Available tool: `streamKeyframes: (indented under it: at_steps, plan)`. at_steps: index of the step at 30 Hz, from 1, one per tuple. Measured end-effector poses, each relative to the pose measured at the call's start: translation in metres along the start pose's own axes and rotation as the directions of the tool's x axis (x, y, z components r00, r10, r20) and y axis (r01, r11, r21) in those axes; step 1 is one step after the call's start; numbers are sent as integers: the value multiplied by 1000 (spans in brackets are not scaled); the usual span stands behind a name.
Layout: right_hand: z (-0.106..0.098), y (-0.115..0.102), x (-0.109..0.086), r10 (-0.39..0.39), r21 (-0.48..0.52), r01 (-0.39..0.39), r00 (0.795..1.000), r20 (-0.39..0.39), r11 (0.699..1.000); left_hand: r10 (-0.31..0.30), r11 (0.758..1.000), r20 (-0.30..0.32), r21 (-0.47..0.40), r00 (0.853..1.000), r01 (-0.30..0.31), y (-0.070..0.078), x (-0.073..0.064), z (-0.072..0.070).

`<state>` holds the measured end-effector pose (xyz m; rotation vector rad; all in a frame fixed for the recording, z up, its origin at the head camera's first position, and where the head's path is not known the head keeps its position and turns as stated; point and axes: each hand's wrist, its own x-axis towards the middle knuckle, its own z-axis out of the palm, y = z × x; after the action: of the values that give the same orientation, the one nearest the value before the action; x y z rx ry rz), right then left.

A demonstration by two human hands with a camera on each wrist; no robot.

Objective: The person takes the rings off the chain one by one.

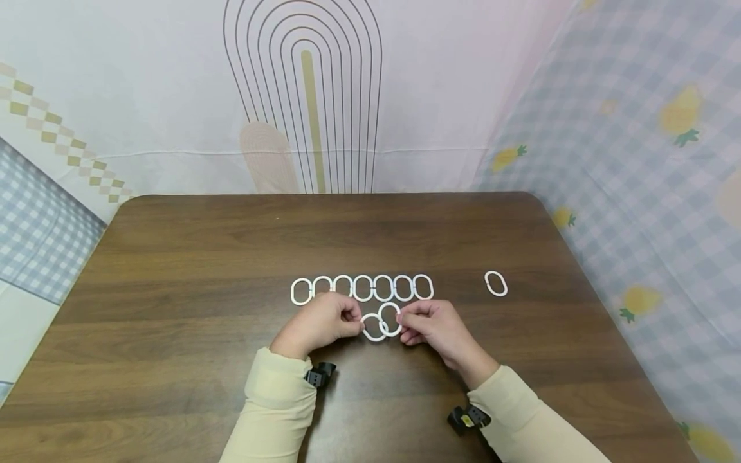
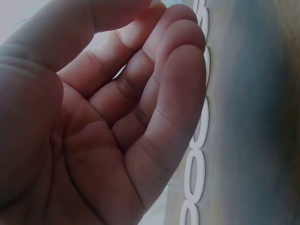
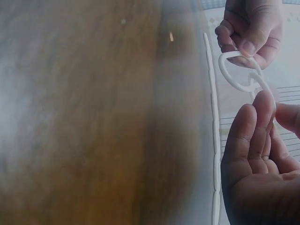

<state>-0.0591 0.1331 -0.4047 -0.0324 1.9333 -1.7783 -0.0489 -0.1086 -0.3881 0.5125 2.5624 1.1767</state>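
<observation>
Two white oval rings overlap between the hands above the table in the head view. My left hand (image 1: 321, 326) pinches the left ring (image 1: 374, 339) between thumb and fingertips. The right ring (image 1: 390, 304) sits slightly higher, its outer edge pinched by my right hand (image 1: 435, 331). In the right wrist view the left hand (image 3: 262, 30) holds its ring (image 3: 222, 70) tilted, and this ring crosses the other one near the right fingertips (image 3: 265, 101). Curled fingers fill the left wrist view and hide the left ring there.
A row of several matching white rings (image 1: 363, 300) lies side by side just beyond the hands on the brown wooden table (image 1: 191, 308). One separate white ring (image 1: 497, 294) lies farther right. Patterned cloth (image 1: 434, 96) hangs behind the table's back edge.
</observation>
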Motion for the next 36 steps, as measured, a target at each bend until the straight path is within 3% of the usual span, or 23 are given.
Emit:
streamKeyframes:
  at_steps: [8, 16, 24, 36]
  plan:
    - [2, -1, 1, 4, -24, -4, 1000, -5, 1000, -23, 999, 16, 27, 1000, 23, 2, 0, 1]
    - [1, -3, 1, 48, 40, -48, 999, 1, 998, -23, 998, 23, 66, 999, 22, 1, 1, 2]
    - [-12, -9, 1, 56, 100, -49, 996, -65, 994, -8, 999, 22, 41, 1000, 7, -2, -3, -1]
    - [-26, -11, 3, -12, -6, 11, 989, -145, 1000, -24, 1000, 38, -11, 999, 25, 0, -5, -3]
